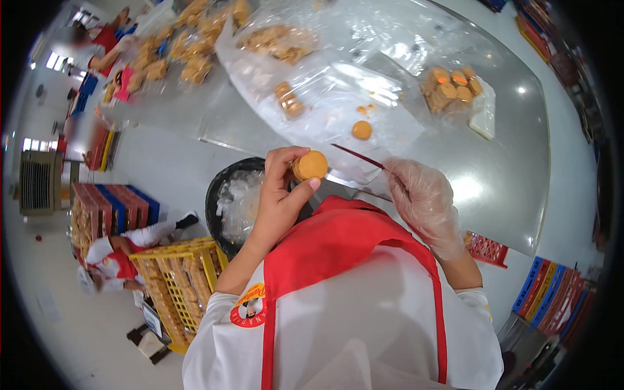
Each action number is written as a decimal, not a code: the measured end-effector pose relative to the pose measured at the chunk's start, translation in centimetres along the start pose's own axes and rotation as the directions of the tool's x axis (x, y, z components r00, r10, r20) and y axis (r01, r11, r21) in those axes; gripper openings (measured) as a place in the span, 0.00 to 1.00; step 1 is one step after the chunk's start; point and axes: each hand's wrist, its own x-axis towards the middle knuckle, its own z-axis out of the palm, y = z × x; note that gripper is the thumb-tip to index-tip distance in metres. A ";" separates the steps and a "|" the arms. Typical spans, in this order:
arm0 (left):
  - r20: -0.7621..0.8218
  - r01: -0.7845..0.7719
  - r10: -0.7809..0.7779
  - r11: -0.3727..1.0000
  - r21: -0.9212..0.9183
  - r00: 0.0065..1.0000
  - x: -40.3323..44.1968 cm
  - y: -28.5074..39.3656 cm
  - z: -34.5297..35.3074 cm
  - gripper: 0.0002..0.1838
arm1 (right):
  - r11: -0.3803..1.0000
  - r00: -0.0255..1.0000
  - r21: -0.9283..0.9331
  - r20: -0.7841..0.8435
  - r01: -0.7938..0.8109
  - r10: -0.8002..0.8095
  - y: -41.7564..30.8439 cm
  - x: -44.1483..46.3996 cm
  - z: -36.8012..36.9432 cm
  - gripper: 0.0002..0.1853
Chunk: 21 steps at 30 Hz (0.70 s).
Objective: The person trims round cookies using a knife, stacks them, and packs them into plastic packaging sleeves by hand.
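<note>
My bare left hand (276, 205) is closed round a short stack of round golden cookies (311, 165), with the flat face of one towards me. In a clear plastic glove, my right hand (424, 201) grips a thin dark red stick-like tool (359, 156), its tip pointing left towards the cookies; whether it has a blade I cannot tell. Just beyond, a single cookie (362, 130) lies on a clear plastic sheet (400, 133) with crumbs near it. Farther up the sheet lies a wrapped row of cookies (288, 99).
The metal table (513, 188) also carries a bag of cookies (455, 88) beside a white block-like stack (483, 114), and several more bags (276, 42) at the far side. Below its edge stands a black bin (212, 201) with plastic inside. Yellow crates (185, 286) and co-workers are at left.
</note>
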 end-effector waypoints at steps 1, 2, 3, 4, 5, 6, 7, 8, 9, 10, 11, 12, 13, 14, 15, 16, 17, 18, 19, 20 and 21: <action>0.028 -0.026 0.025 0.999 0.033 0.999 0.7 0.1 0.6 0.26 | 0.999 0.999 -0.036 -0.046 -0.026 0.024 0.6 0.0 -0.5 0.08; 0.052 -0.050 0.046 0.997 0.063 0.998 1.5 0.3 1.3 0.26 | 1.000 1.000 -0.030 -0.012 -0.003 0.002 0.9 -0.1 -1.2 0.08; 0.075 -0.071 0.064 0.993 0.094 0.995 2.2 0.6 1.9 0.25 | 1.000 1.000 -0.020 0.023 0.019 -0.018 0.8 -0.1 -2.0 0.08; 0.119 -0.100 0.085 0.987 0.124 0.989 3.4 0.9 3.1 0.25 | 0.999 0.999 -0.016 0.041 0.030 -0.029 1.4 -0.4 -3.0 0.08; 0.148 -0.120 0.100 0.983 0.138 0.984 3.9 1.0 3.8 0.25 | 0.999 0.999 -0.033 -0.014 -0.029 0.029 1.9 -0.6 -3.5 0.08; 0.174 -0.142 0.115 0.979 0.149 0.978 4.5 1.1 4.4 0.25 | 0.995 0.994 -0.047 -0.068 -0.087 0.084 2.4 -0.8 -4.0 0.08; 0.198 -0.164 0.131 0.973 0.160 0.971 5.1 1.1 5.1 0.25 | 0.988 0.983 -0.058 -0.122 -0.143 0.135 2.9 -0.8 -4.5 0.09; 0.212 -0.188 0.151 0.968 0.168 0.966 5.7 1.2 5.8 0.25 | 0.996 0.990 -0.029 -0.117 -0.087 0.083 3.1 -1.0 -5.0 0.09; 0.227 -0.208 0.165 0.962 0.178 0.960 6.4 1.3 6.4 0.25 | 0.999 0.993 0.003 -0.113 -0.034 0.034 3.2 -1.4 -5.4 0.10; 0.245 -0.227 0.179 0.956 0.187 0.953 6.8 1.3 7.0 0.25 | 0.999 0.994 0.035 -0.111 0.018 -0.014 3.4 -1.8 -5.8 0.11; 0.258 -0.215 0.168 0.963 0.165 0.951 7.2 1.3 7.7 0.25 | 0.999 0.989 -0.007 -0.138 -0.052 0.051 3.8 -1.9 -6.2 0.11; 0.269 -0.201 0.157 0.969 0.143 0.950 7.6 1.3 8.3 0.26 | 0.991 0.980 -0.048 -0.166 -0.122 0.112 4.4 -1.9 -6.5 0.12; 0.277 -0.186 0.147 0.975 0.121 0.950 8.0 1.2 8.9 0.26 | 0.978 0.966 -0.086 -0.193 -0.189 0.170 4.9 -2.0 -6.9 0.12; 0.291 -0.197 0.156 0.973 0.118 0.944 8.3 1.1 9.5 0.26 | 0.989 0.979 -0.083 -0.171 -0.124 0.109 5.3 -2.1 -7.3 0.13; 0.305 -0.205 0.161 0.972 0.118 0.939 8.5 1.0 10.0 0.26 | 0.996 0.988 -0.073 -0.149 -0.060 0.048 5.5 -2.2 -7.7 0.14; 0.320 -0.208 0.160 0.970 0.123 0.934 8.5 0.9 10.4 0.26 | 0.998 0.992 -0.056 -0.127 0.001 -0.008 5.7 -2.4 -7.9 0.14; 0.320 -0.186 0.136 0.974 0.130 0.937 8.5 0.9 10.7 0.25 | 0.998 0.989 -0.052 -0.146 -0.045 0.037 6.1 -2.6 -8.0 0.14; 0.322 -0.168 0.117 0.976 0.135 0.939 8.6 0.8 11.1 0.25 | 0.995 0.983 -0.050 -0.167 -0.091 0.081 6.7 -2.7 -8.0 0.15; 0.322 -0.150 0.099 0.979 0.138 0.942 8.7 0.7 11.4 0.25 | 0.990 0.975 -0.050 -0.186 -0.134 0.123 7.1 -2.8 -8.2 0.15; 0.323 -0.148 0.099 0.980 0.133 0.941 8.7 0.6 11.8 0.25 | 0.986 0.976 -0.044 -0.155 -0.163 0.154 7.2 -2.9 -8.7 0.12; 0.321 -0.145 0.097 0.981 0.131 0.942 8.8 0.4 12.1 0.25 | 0.981 0.976 -0.036 -0.120 -0.189 0.184 7.2 -3.1 -9.3 0.10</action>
